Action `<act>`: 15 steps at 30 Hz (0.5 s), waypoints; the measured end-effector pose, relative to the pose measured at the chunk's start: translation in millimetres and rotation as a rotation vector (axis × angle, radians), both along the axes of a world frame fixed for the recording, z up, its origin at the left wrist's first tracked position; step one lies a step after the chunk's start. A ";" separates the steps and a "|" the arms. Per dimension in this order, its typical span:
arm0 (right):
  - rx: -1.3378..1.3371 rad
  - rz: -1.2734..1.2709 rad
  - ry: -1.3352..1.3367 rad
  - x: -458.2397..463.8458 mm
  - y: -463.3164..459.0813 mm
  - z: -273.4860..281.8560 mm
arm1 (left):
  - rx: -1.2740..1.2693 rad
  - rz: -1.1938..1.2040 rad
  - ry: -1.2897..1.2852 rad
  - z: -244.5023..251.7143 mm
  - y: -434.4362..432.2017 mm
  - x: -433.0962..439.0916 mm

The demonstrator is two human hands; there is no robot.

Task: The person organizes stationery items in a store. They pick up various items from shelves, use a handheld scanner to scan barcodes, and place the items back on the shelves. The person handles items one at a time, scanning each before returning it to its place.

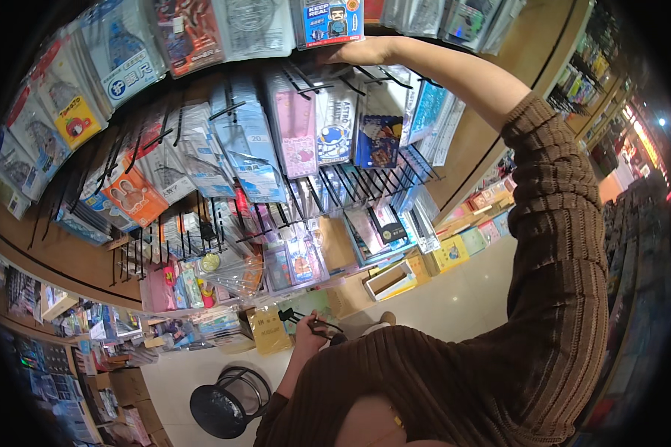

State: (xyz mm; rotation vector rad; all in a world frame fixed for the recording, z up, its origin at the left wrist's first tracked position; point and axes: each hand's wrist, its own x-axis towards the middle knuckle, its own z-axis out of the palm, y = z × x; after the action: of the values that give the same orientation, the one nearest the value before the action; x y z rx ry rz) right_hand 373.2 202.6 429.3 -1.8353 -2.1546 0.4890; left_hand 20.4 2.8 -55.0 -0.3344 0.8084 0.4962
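Note:
My right hand is stretched up to the top row of the shop display. Its fingers go into shadow beneath a blue hanging package with a cartoon figure, so what they touch is hidden. Just below that hand, black display hooks carry a pink ruler set, a white astronaut pack and a dark blue pack. Down near my waist, my left hand grips several loose black display hooks that stick out on both sides of the fist.
Rows of bare black hooks jut out below the hanging packs. A lower ledge holds packaged stationery and a small open box. A round black stool stands on the tiled floor at lower left. More stocked shelves line the left.

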 end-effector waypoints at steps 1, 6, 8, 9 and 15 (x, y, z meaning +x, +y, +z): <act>0.012 0.074 0.003 1.1 -10.7 1.0 | -0.001 -0.008 -0.001 2.8 0.5 0.3; 0.222 0.066 -0.238 4.4 -65.2 10.3 | -0.005 -0.025 -0.021 8.3 0.8 3.8; 0.210 -0.075 -0.209 8.2 -89.8 18.2 | -0.026 -0.041 -0.017 8.4 0.6 4.2; 0.321 -0.048 -0.166 7.1 -100.3 18.4 | -0.040 -0.032 -0.029 8.6 0.9 4.3; 1.076 0.009 -0.241 12.6 -194.0 16.2 | -0.005 -0.108 0.081 14.5 1.7 11.5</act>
State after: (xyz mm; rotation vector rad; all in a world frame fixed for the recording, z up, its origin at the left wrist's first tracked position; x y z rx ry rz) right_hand 385.8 8.5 445.4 -1.2601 -1.9080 -0.7970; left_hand 31.9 4.5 -40.5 -0.2749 0.9014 0.4083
